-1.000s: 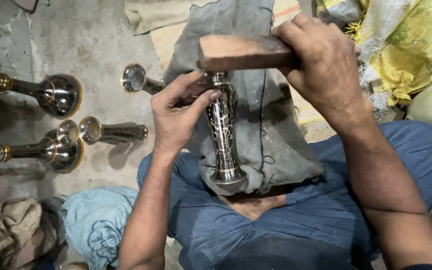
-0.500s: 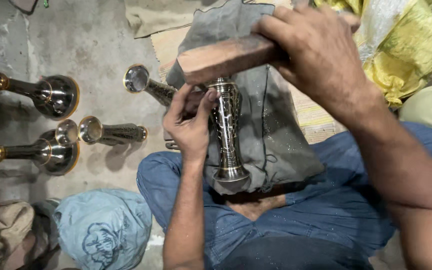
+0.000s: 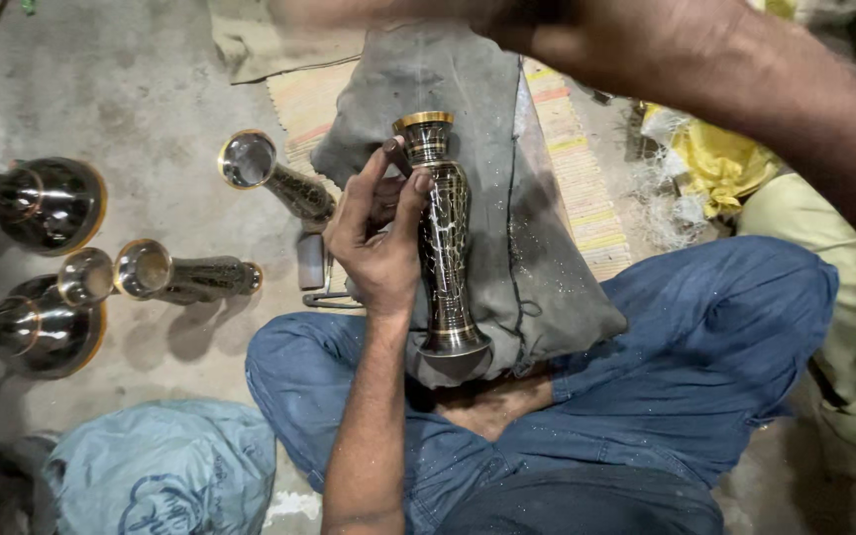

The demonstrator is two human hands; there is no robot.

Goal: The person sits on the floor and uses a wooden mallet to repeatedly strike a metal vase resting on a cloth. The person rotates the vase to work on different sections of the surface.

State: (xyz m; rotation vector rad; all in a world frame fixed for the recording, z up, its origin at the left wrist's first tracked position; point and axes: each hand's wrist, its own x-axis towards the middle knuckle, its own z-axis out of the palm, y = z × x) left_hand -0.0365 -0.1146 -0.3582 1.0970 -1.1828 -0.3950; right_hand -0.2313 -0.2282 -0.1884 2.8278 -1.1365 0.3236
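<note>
Two hands are seen: the left hand [image 3: 380, 238] is wrapped around an engraved metal vase [image 3: 443, 238], held upright against a grey cloth [image 3: 537, 248] over the lap. The right hand [image 3: 547, 25] is raised and blurred at the top edge; its grip cannot be told. Similar vases [image 3: 190, 272] are laid on the concrete floor [image 3: 141, 79] to the left.

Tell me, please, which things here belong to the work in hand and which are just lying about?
In hand:
left hand
dark engraved metal vase in its grip
grey cloth under it
right hand, raised, blurred

Lying about:
finished vases on the floor
blue bag
yellow cloth
</note>
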